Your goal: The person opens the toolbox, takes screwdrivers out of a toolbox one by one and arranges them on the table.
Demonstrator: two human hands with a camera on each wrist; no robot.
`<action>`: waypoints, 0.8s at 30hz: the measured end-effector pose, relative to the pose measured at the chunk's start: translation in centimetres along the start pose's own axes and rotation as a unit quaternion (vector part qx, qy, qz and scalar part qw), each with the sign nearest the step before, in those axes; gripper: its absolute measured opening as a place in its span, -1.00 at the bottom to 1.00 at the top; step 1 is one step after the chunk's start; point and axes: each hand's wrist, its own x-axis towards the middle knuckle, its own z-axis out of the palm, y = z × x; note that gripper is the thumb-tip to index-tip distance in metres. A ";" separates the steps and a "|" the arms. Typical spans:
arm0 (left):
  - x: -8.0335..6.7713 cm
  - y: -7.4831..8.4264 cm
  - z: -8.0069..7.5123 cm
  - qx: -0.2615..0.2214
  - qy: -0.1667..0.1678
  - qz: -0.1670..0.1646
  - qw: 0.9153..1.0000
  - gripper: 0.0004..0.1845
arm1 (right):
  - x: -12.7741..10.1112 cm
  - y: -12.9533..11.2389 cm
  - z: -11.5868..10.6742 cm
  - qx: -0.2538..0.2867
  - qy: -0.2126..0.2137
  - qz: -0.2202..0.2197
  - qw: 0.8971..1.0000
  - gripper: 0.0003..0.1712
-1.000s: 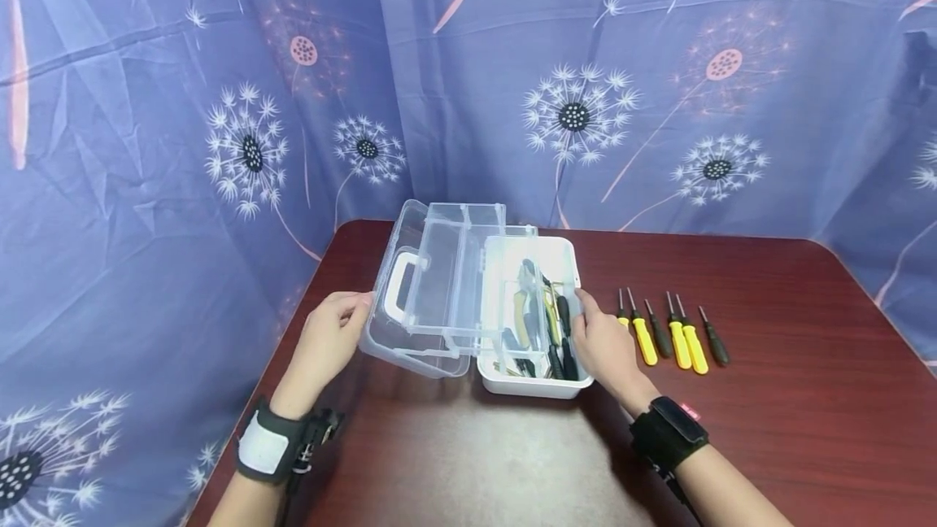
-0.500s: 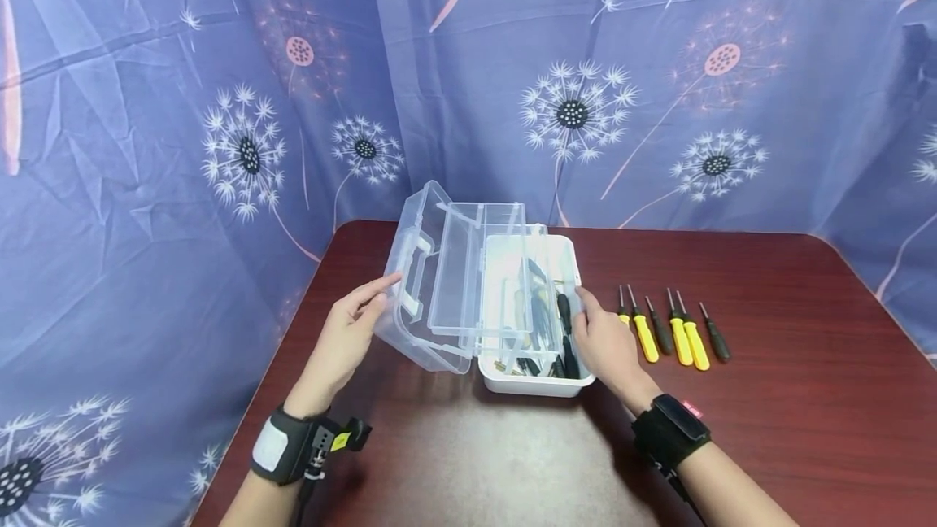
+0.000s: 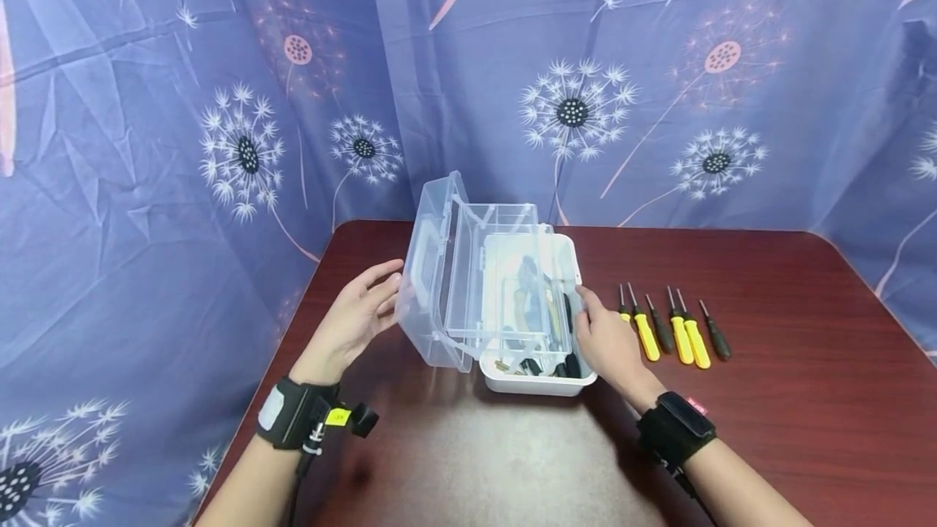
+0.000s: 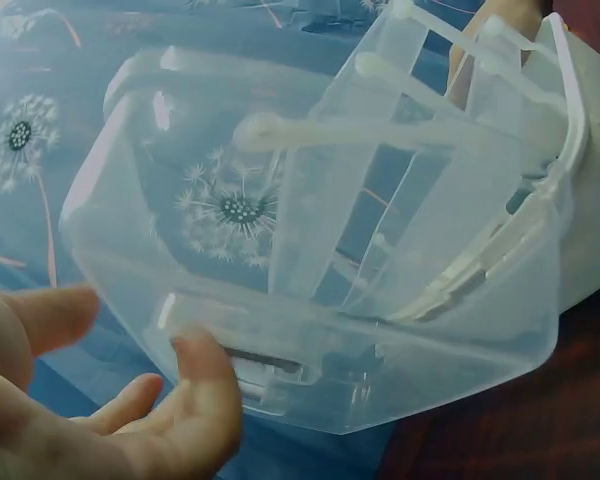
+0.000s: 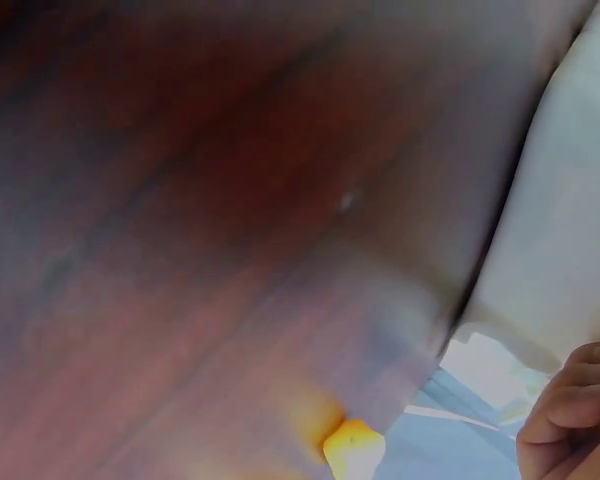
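A white plastic box [image 3: 538,385] stands on the dark red table [image 3: 769,397] with several hand tools [image 3: 545,311] inside. Its clear lid [image 3: 446,275] with an inner tray is raised steeply on the left side. My left hand [image 3: 362,311] is flat against the lid's outer face, fingers straight; in the left wrist view the fingertips [image 4: 195,400] touch the lid [image 4: 330,250] near its latch. My right hand [image 3: 603,340] holds the box's right wall, thumb on the rim. The right wrist view shows curled fingers [image 5: 575,410] beside the white wall [image 5: 570,250].
Several yellow and black screwdrivers [image 3: 669,328] lie in a row on the table right of my right hand; one yellow handle end [image 5: 352,448] shows in the right wrist view. Blue dandelion-print cloth [image 3: 220,145] hangs behind and left of the table.
The lid has swung up from lying out to the left to standing steeply over the box. My left hand followed it, fingers now straight against it. The right hand stayed put.
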 end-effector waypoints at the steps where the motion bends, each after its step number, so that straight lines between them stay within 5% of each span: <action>1: 0.2 0.2 0.0 0.003 -0.004 -0.005 1.000 -0.42 | 0.0 0.0 0.0 0.000 -0.001 -0.001 1.000 -0.45; 9: 1.9 1.6 0.6 0.014 -0.076 -0.039 0.996 -0.61 | 0.1 -0.1 -0.3 0.004 -0.019 0.005 1.000 -0.41; 15: 3.2 2.7 2.5 0.009 -0.091 -0.070 0.993 -0.88 | 0.0 0.1 -0.8 0.001 -0.051 0.020 0.999 -0.41; 24: 4.4 3.0 4.0 -0.046 -0.094 -0.085 0.991 -0.74 | -0.2 0.2 -1.4 0.028 -0.043 0.022 0.998 -0.58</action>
